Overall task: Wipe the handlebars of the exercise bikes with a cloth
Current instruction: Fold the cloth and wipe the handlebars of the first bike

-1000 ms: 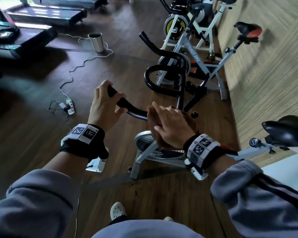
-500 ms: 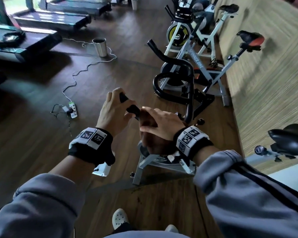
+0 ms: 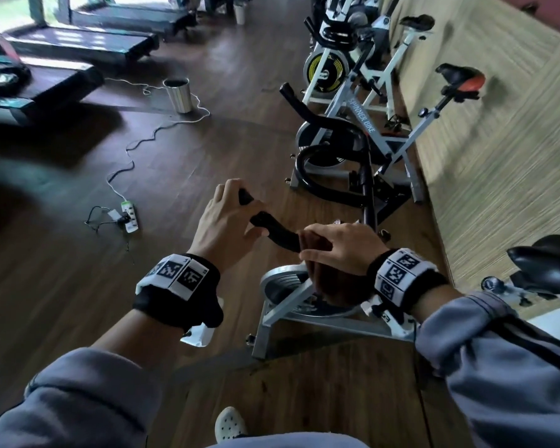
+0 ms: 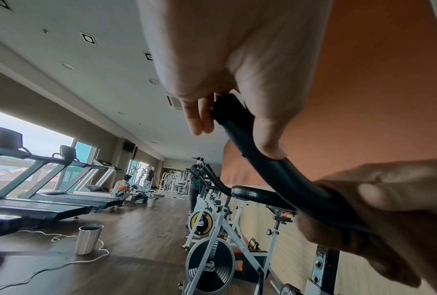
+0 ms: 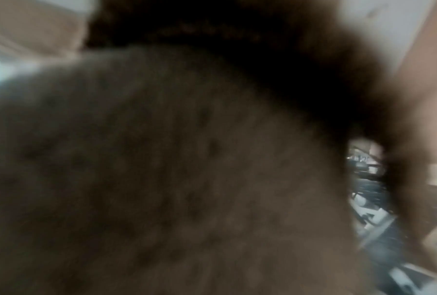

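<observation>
Brown cloth [image 3: 328, 279] wraps the black handlebar [image 3: 280, 232] under our right hand [image 3: 340, 245], whose fingers curl over it so the fabric meets the bar all round. Our left hand [image 3: 227, 221] clenches the bar's outer end, we judge to steady it while we wipe. Beyond, a second bike [image 3: 362, 130] stands beside the wall, its handlebars apparently not yet reached.

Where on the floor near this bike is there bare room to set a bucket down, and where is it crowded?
Bare wood floor lies left of the near bike's flywheel, below the power strip. Further left is crowded with the white cord, the metal bin and treadmills. Ahead and right, bikes line the wall.
</observation>
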